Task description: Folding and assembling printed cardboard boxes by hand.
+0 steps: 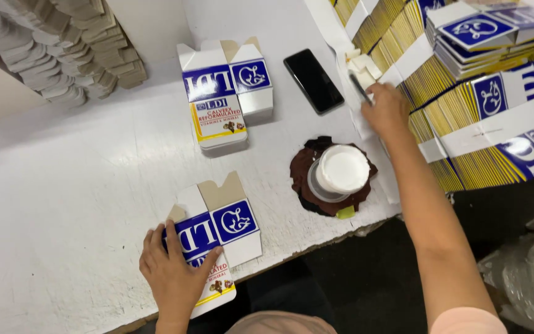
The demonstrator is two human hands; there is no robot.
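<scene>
The left hand [173, 275] is lying flat, fingers spread, pressing on a flattened blue, white and yellow carton [217, 238] at the near edge of the white table [63, 204]; nothing is being pinched, the palm is simply resting on the printed panel while the carton's open flaps are sticking out beyond the fingertips. The right hand [385, 110] is reaching well away from that, its fingers closed around a thin dark stick-like tool [360, 88], whose tip is touching a small pile of pale scraps [361, 65] just beyond the knuckles. Immediately past this hand, banded stacks of flat cartons [465, 105] are lying on their edges. Between the two hands, a white tub [341, 170] is sitting on a dark brown rag [307, 164]. Beyond the tub a black phone [313, 80] is lying face up, and beside it a second flattened carton [224, 93] is resting. Far from the left hand, pale stacked card pieces [57, 55] are piled up
</scene>
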